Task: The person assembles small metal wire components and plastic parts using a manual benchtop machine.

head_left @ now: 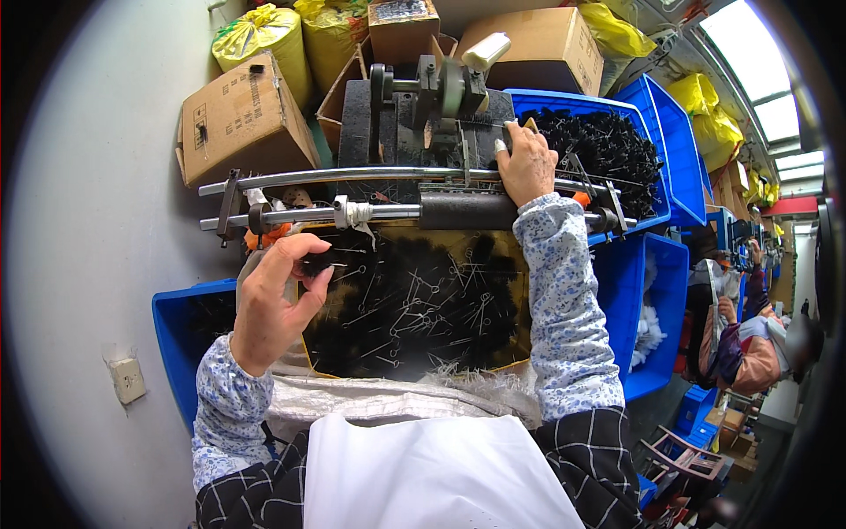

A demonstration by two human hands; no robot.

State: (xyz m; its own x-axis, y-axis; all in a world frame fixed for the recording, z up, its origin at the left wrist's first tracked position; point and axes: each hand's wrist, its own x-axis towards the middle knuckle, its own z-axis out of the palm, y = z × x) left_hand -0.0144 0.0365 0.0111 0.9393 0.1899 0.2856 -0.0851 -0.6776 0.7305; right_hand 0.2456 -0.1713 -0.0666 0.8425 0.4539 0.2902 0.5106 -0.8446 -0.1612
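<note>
My left hand (280,300) is raised at the left, above the edge of a yellow-rimmed tray (307,351). Its thumb and fingers pinch a small black bristle brush (317,263) with a thin wire stem. Inside the tray lies a heap of similar black brushes (414,304) with looped wire ends. My right hand (529,167) reaches over the metal bars to the right side of a dark bench machine (441,97). White wrapping covers a fingertip there. The fingers curl beside a thin rod, and whatever they grip is too small to name.
Two metal bars (308,216) cross in front of the machine. A blue bin (665,150) full of black brushes stands right, another blue bin (630,309) below it. Cardboard boxes (242,123) and yellow sacks (264,40) line the back. Another person (749,348) sits far right.
</note>
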